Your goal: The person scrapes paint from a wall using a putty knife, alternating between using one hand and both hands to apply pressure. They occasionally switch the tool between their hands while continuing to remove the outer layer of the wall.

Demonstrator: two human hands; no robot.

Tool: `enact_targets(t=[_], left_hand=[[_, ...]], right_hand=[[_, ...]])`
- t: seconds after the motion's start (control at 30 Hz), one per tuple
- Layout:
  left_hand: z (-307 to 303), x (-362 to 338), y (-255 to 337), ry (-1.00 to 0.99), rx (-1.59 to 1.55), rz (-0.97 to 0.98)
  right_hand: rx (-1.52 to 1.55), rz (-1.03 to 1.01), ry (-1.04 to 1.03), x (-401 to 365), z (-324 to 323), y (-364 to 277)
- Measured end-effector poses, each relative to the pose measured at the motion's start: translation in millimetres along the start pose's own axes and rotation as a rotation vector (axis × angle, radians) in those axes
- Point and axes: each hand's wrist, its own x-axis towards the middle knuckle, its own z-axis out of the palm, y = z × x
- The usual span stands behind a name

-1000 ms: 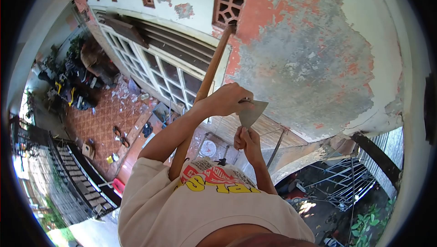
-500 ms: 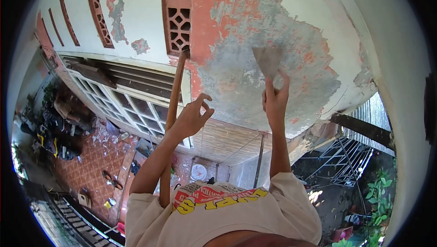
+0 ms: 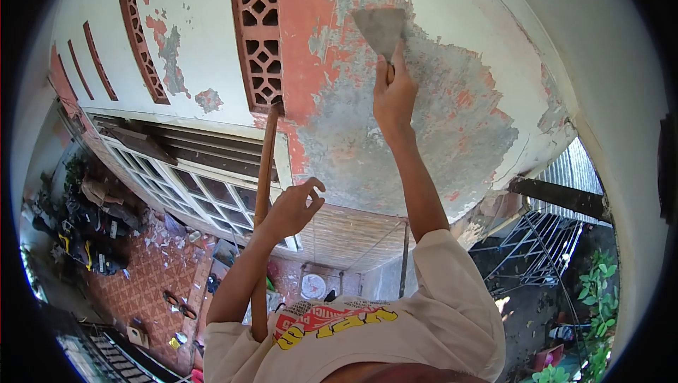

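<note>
My right hand (image 3: 395, 97) grips a wide flat scraper (image 3: 380, 28) by its handle, with the blade pointing up against the wall. Behind the blade, the wall (image 3: 339, 128) shows a large grey patch with bits of red and ragged white paint edges. My left hand (image 3: 296, 210) is raised with its fingers loosely curled apart and nothing between them. A wooden pole (image 3: 266, 164) runs upright beside my left hand and behind the forearm, its top near the lower end of the red vent block (image 3: 260, 37).
A louvred window (image 3: 191, 178) lies left of the pole. Far below are a tiled floor (image 3: 152, 270) strewn with paint chips, sandals (image 3: 179, 304), parked motorcycles (image 3: 92, 242) and a white bucket (image 3: 313, 286). A dark beam (image 3: 561, 199) juts out at right, above metal racks.
My right hand and the scraper have moved up and to the left over the wall. My left hand keeps nearly the same pose. The view has shifted slightly.
</note>
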Motion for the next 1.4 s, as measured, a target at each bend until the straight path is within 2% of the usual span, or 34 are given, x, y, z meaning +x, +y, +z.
enact_targets(t=[0.1,0.2,0.3,0.37,0.5,0.6,0.7,0.8,1.1,1.2,1.3,1.4], left_hand=[[-0.2,2.0,1.8,-0.014,0.071,-0.016],[-3.0,1.1,10.8,-0.051,0.096,-0.064],[-2.3,3.5,8.9,-0.056,0.117,-0.052],[2.5,2.2,0.7,-0.025,0.152,0.005],[-0.6,2.9,5.8,-0.053,0.152,-0.007],[-0.4,2.7,7.6,-0.068,0.137,-0.033],[-3.7,1.6,10.2,-0.092,0.105,-0.072],[-4.2,2.3,9.5,-0.087,0.106,-0.059],[-4.8,0.7,9.8,-0.086,0.091,-0.059],[-3.4,-1.4,6.3,-0.066,0.103,-0.047],[-6.0,-0.2,13.2,-0.089,0.095,-0.075],[-5.2,0.9,12.9,-0.108,0.078,-0.081]], right_hand=[[-0.013,-0.138,0.162,-0.1,10.8,10.3],[-0.083,0.075,-0.053,1.4,-3.4,1.5],[-0.270,-0.020,-0.028,3.2,-4.0,6.8],[-0.262,-0.029,-0.011,5.3,-1.1,6.9],[-0.206,-0.092,-0.014,23.5,1.7,11.3],[-0.202,-0.024,-0.070,24.4,-0.3,3.0],[-0.236,-0.156,0.007,14.8,6.7,16.4],[-0.195,-0.046,-0.046,30.4,-1.4,4.5],[-0.103,0.012,-0.021,22.3,3.0,0.9],[-0.057,-0.072,0.048,15.7,3.4,5.4],[0.004,0.032,-0.012,31.1,-6.9,-1.7],[-0.013,0.007,-0.017,23.8,-6.6,1.7]])
